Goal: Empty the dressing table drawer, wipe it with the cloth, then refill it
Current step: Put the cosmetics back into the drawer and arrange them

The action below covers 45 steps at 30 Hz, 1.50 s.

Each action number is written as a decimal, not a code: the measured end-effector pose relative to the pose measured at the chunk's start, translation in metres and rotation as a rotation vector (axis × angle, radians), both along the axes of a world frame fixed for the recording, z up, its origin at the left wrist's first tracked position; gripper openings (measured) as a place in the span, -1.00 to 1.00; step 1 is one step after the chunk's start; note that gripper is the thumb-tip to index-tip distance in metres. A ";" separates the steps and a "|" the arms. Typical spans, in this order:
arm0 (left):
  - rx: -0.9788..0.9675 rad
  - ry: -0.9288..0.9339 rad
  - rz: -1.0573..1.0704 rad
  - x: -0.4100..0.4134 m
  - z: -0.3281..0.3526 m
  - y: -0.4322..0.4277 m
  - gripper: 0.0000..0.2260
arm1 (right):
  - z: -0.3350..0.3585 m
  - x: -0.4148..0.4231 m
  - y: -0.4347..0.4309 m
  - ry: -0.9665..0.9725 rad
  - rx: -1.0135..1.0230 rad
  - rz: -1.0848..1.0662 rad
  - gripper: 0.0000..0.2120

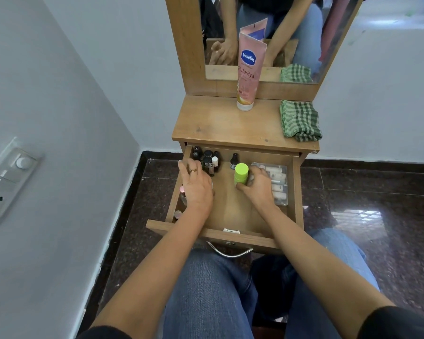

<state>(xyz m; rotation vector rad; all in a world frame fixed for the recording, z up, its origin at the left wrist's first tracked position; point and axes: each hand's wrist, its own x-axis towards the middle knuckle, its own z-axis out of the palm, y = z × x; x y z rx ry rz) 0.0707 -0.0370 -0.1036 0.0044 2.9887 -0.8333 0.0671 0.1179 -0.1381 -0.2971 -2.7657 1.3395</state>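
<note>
Right hand (260, 189) grips a smooth lime-green cylindrical bottle (241, 173), upright in the open wooden drawer (296, 192); left hand (196, 185) lies spread, fingers relaxed.

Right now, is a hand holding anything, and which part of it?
The right hand holds the green-capped bottle by its body, below the cap. Whether the left hand holds anything cannot be told.

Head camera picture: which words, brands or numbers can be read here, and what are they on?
"Vaseline": blue logo on the pink tube standing on the table top.
"Gluta-Hya": same tube, below the logo.
Smaller print lower on that tube: too blurred to read.
Labels on the small dark bottles and the clear pack in the drawer: too small to read.
</note>
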 end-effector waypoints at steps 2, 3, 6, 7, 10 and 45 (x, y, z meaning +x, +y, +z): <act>0.080 0.032 0.002 0.004 0.004 0.004 -0.61 | 0.001 0.001 0.000 0.016 -0.001 -0.002 -0.54; 0.134 0.046 0.008 0.006 0.006 0.006 -0.62 | 0.002 0.001 0.001 0.024 0.002 -0.002 -0.56; 0.287 0.043 0.014 0.016 0.009 0.013 -0.62 | 0.004 0.000 0.002 0.021 0.012 -0.015 -0.60; 0.324 0.033 0.009 0.019 0.009 0.015 -0.63 | 0.004 -0.001 0.002 0.014 0.014 -0.025 -0.61; 0.421 0.001 -0.009 0.028 0.006 0.020 -0.74 | 0.005 -0.007 0.004 -0.004 0.009 -0.057 -0.64; 0.854 -0.098 0.135 0.040 0.019 0.014 -0.74 | 0.017 0.003 0.009 0.141 -0.016 -0.115 -0.75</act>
